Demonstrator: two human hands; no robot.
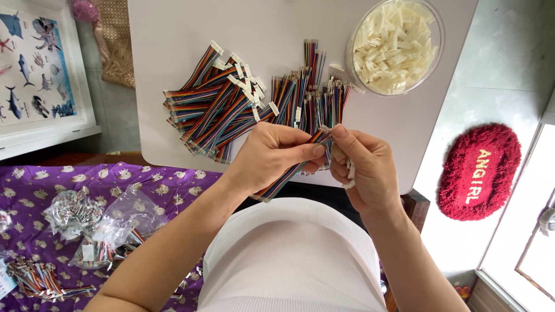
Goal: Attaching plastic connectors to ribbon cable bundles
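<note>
We see our left hand (272,155) holding a flat strip of rainbow-coloured wires (287,174). The fingers (300,151) of that hand are closed around the strip, and the thumb presses on its top end. The strip slants down past the near edge of the table, toward our white shirt (289,254).

Our right hand (365,167) is just beside the left one. Its thumb and first finger pinch the top end of the same strip. The other fingers curl in and hold some small white plastic plugs (350,173) against the palm.

Both hands are above the near edge of the white table (173,34). On the table, just behind our hands, lies a pile of rainbow wire strips with white plugs on their ends (217,110). Next to it is a pile of rainbow wire strips with bare metal tips (315,92). At the far right of the table stands a round clear bowl full of white plastic plugs (396,45).

Down on our left is a purple cloth with small pale pictures (34,185). Clear plastic bags with more wires (104,225) lie on it. On the floor to our right is a red fluffy oval mat (478,170).
</note>
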